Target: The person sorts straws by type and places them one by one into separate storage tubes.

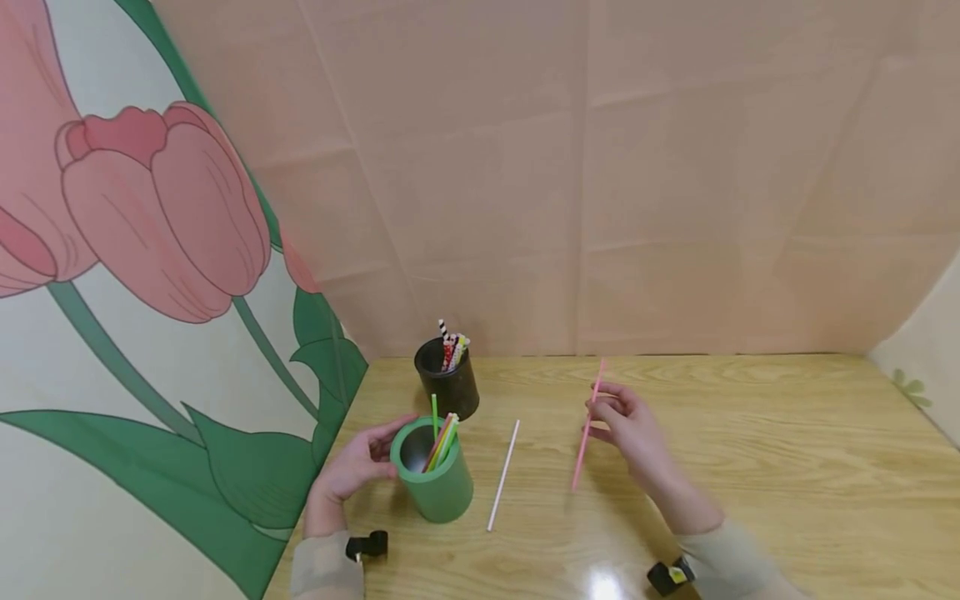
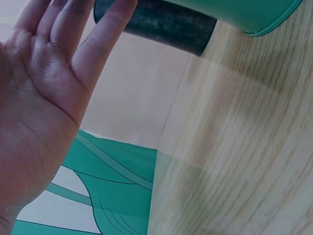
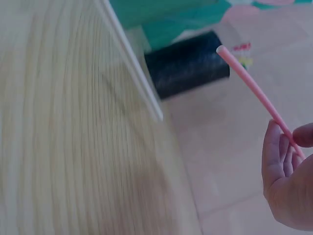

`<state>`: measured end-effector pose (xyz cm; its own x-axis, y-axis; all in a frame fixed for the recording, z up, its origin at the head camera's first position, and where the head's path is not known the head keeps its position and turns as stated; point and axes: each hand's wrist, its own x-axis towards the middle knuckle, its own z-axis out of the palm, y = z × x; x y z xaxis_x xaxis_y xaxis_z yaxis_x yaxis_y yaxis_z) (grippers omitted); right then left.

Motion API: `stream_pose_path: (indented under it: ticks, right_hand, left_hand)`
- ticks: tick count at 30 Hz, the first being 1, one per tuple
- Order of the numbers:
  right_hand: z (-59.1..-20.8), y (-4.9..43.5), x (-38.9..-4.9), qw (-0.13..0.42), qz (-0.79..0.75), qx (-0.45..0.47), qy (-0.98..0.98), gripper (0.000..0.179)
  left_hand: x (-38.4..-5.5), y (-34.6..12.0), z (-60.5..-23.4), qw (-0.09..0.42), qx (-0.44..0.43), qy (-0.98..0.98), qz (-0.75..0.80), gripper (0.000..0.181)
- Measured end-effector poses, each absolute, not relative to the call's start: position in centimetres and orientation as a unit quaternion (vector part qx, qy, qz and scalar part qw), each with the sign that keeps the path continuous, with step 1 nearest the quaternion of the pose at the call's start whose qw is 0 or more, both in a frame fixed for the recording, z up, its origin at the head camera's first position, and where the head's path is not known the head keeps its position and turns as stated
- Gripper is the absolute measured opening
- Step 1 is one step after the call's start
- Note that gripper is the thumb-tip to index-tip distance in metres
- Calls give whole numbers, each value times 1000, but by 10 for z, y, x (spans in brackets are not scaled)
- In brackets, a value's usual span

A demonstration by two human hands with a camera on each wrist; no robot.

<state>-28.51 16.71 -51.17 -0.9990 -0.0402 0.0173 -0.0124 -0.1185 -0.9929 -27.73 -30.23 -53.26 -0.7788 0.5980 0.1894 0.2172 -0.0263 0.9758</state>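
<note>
In the head view my left hand [image 1: 362, 458] holds a green cup [image 1: 442, 493] at its upper left side, thumb in front and fingers toward the back. Several coloured straws [image 1: 444, 442], green, yellow and pink among them, lean inside that cup. My right hand [image 1: 628, 429] pinches a pink straw [image 1: 581, 454] between thumb and fingers, with both ends sticking out. In the right wrist view the same pink straw [image 3: 259, 93] slants up from the fingertips. Between the two hands is a white straw [image 1: 503, 475].
Behind the green cup stands a black cup [image 1: 450, 392] with several patterned straws [image 1: 452, 350]. The wooden table [image 1: 787, 467] meets a pinkish backdrop [image 1: 675, 208] at the back. A wall with painted tulips [image 1: 165, 217] borders the left side.
</note>
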Motion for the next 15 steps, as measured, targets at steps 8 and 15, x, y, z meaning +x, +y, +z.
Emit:
stream_pose_path:
  ticks: [8,15]
  right_hand:
    - [-498,127,-275,-5,-800,-37,599,35]
    - [-474,102,-269,-18,-841,-58,537,26]
  left_hand:
    - [-278,-301,-533,150,297,681,652,99]
    - [-278,-301,-533,149,290,687,650,101]
